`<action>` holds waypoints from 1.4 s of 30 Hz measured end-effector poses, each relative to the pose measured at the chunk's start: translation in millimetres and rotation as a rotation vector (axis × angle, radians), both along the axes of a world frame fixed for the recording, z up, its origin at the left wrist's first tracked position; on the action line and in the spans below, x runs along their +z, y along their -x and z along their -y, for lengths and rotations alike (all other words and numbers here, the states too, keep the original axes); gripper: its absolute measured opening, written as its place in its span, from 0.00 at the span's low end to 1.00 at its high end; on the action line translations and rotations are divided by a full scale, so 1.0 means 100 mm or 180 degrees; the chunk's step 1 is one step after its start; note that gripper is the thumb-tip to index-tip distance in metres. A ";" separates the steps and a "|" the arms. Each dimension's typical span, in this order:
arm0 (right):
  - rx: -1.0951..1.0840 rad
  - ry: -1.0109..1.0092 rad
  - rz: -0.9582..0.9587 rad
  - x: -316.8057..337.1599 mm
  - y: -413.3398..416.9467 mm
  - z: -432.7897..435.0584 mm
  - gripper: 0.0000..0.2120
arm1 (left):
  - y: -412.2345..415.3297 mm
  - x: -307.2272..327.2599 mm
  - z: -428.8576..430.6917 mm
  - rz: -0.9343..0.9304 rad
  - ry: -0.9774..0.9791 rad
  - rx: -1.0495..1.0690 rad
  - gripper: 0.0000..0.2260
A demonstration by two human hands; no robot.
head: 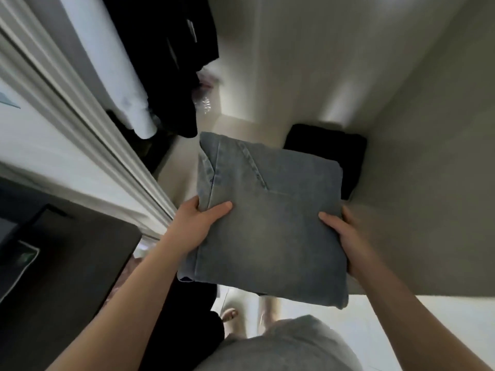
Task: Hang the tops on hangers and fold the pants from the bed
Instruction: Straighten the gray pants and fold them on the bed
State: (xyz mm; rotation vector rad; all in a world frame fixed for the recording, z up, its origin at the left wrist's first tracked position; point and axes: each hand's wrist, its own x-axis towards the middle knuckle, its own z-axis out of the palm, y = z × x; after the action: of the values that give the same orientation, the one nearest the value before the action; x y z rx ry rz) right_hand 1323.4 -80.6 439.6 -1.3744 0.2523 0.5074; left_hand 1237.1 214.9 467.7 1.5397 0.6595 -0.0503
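Nearest us: our grey shorts [281, 346] fill the bottom edge, with a bare foot [230, 314] on the pale floor just beyond.

Left hand: our left hand [199, 223] grips the near-left edge of the folded jeans [270, 223], thumb lying on top and fingers tucked out of sight underneath.

Right hand: our right hand [345, 236] clamps the opposite edge the same way, thumb on the denim and the rest hidden below.

The pants: the folded jeans hang in the air between both hands, a neat thick rectangle resting on nothing we can see.

Long axis: it runs away from us, near hem by our waist, far edge pointing into the wardrobe.

The key relation: the black folded pile [334, 151] sits dead ahead and a touch to the right, tucked into the corner against the pale wardrobe panel [415, 196]. The jeans' far-right corner overlaps it in view; we cannot tell if they touch.

Nearer hand: the right one, by our reckoning, so a forward push with a slight rightward lead looks like the way in.

Step in hand: we judge this pair folded and ready to stow.

Further off: dark tops [171, 62] and a white garment [112, 76] hang up at the left.
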 end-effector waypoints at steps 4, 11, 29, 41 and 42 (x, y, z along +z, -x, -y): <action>-0.0071 0.0117 -0.0315 -0.32 -0.31 -0.01 0.25 | -0.45 -0.30 -0.04 -0.0186 -0.0131 -0.0231 0.21; -0.0143 0.0272 -0.0789 -0.89 -0.67 -0.18 0.15 | -0.94 -1.06 -0.17 -0.0793 -0.0121 -0.0095 0.15; 0.0240 0.1028 -0.0962 -1.95 -1.63 -1.72 0.21 | -1.81 -2.38 -1.42 -0.1283 -0.1744 0.0174 0.24; 0.2575 0.3336 0.1458 -1.80 -0.97 -1.70 0.51 | -1.22 -2.29 -0.95 -0.0939 -0.3079 -0.1203 0.41; 0.2797 0.3428 0.1673 -1.82 -0.89 -1.70 0.49 | -1.12 -2.30 -0.94 -0.0967 -0.3106 -0.1356 0.40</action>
State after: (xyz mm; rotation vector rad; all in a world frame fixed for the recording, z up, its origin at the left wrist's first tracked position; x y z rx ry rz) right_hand 1412.7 89.8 258.1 -2.6214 -0.6492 0.7346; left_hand 1348.8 308.5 237.4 2.6382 0.6061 -0.3268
